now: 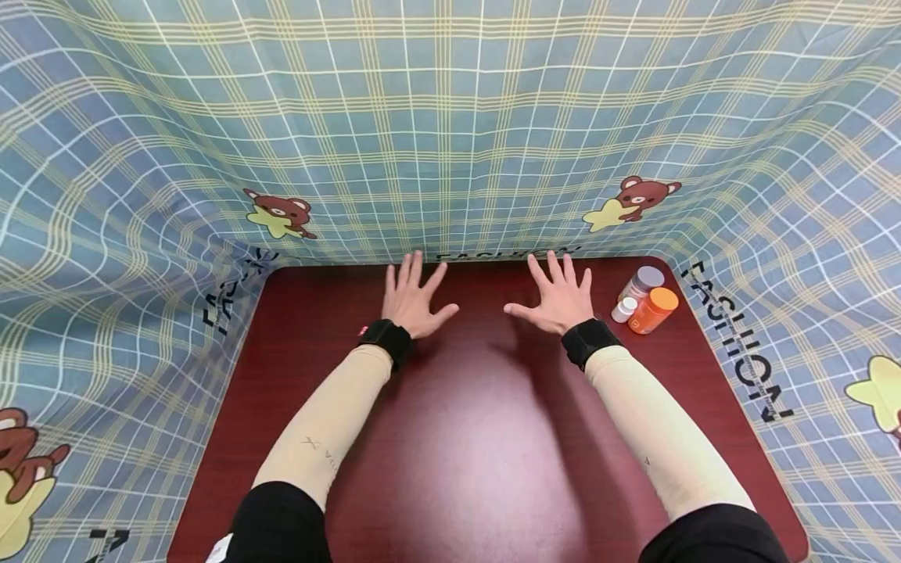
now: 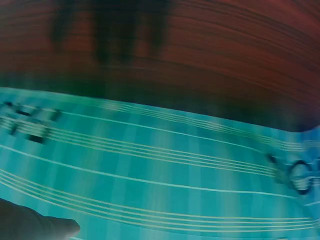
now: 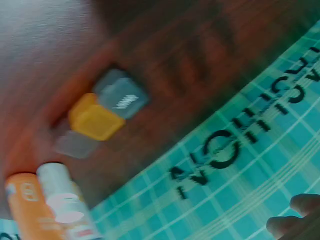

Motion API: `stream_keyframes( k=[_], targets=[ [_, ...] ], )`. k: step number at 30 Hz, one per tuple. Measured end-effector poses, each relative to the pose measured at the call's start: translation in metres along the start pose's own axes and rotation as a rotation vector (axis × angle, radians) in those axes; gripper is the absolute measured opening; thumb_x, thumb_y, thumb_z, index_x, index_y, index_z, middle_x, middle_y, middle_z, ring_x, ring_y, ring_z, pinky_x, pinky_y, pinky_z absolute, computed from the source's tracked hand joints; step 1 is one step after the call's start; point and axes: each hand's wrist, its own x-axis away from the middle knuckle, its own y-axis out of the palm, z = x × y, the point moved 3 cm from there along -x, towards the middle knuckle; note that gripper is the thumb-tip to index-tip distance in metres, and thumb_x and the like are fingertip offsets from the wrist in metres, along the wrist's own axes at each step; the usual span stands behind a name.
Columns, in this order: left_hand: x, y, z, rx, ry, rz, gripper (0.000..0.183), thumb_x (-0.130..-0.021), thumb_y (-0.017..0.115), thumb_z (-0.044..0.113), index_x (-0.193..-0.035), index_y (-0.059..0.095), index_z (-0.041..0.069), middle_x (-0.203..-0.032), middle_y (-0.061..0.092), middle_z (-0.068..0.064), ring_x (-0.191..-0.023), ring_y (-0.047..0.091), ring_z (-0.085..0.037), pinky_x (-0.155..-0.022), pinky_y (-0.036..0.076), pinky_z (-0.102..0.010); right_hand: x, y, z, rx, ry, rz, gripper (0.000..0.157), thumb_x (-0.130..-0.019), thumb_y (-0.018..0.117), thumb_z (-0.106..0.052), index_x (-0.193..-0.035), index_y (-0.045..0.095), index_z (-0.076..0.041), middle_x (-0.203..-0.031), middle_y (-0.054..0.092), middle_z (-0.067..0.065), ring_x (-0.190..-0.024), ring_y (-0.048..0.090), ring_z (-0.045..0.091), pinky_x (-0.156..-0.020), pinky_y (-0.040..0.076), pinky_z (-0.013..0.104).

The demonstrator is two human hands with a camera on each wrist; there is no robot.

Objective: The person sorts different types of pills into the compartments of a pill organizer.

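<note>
Fingers spread, my left hand (image 1: 411,303) hangs palm down over the far part of the dark red table, holding nothing. In the left wrist view only the thumb (image 2: 42,226) shows at the lower left. My right hand (image 1: 559,299) is likewise spread and holds nothing, with two fingertips (image 3: 280,226) at the lower right of its wrist view. Nearest it, to the right, stand an orange bottle (image 1: 651,313), a grey-lidded bottle (image 1: 644,280) and a small white bottle (image 1: 622,310).
The right wrist view shows a grey block (image 3: 121,95) with white marking, a yellow block (image 3: 95,117) and a translucent piece (image 3: 76,144), hidden in the head view. A plaid curtain (image 1: 450,141) with bear prints surrounds the table (image 1: 464,446) at the back and sides.
</note>
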Motion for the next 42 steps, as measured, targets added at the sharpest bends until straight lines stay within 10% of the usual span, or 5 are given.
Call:
stream_keyframes(
  k=[10,22,29,42],
  targets=[
    [-0.022,0.028,0.101,0.026,0.203,-0.073,0.061,-0.095,0.053,0.032,-0.151,0.029,0.025,-0.157,0.015,-0.019,-0.144,0.012,-0.035,-0.114,0.018,-0.05,0.035,0.018,0.048,-0.081,0.034,-0.053,0.107,-0.068,0.056,-0.082,-0.15,0.031,-0.018,-0.15,0.03,0.022,-0.139,0.022,0.042,-0.105,0.019,0.067],
    [-0.012,0.09,0.226,-0.013,0.42,-0.263,0.064,-0.088,0.059,0.027,-0.147,0.037,0.015,-0.155,0.028,-0.006,-0.141,0.025,-0.026,-0.11,0.031,-0.039,0.08,0.057,0.086,-0.015,0.025,-0.094,0.076,-0.076,0.072,-0.041,-0.134,0.049,0.002,-0.137,0.046,0.026,-0.125,0.044,0.042,-0.101,0.037,0.055],
    [-0.001,0.116,0.243,-0.089,0.41,-0.326,0.062,-0.09,0.055,0.034,-0.147,0.038,0.017,-0.153,0.031,0.0,-0.14,0.027,-0.018,-0.111,0.028,-0.037,0.095,0.074,0.087,-0.033,0.049,-0.114,0.068,-0.079,0.071,-0.031,-0.134,0.049,0.004,-0.137,0.048,0.025,-0.126,0.045,0.041,-0.102,0.037,0.053],
    [-0.022,0.109,0.24,-0.02,0.433,-0.347,0.064,-0.088,0.059,0.031,-0.146,0.039,0.014,-0.153,0.032,-0.002,-0.141,0.027,-0.019,-0.111,0.029,-0.036,0.09,0.066,0.102,-0.015,0.048,-0.062,0.063,-0.078,0.073,-0.027,-0.13,0.054,0.002,-0.131,0.055,0.023,-0.116,0.054,0.04,-0.1,0.039,0.053]
  ],
)
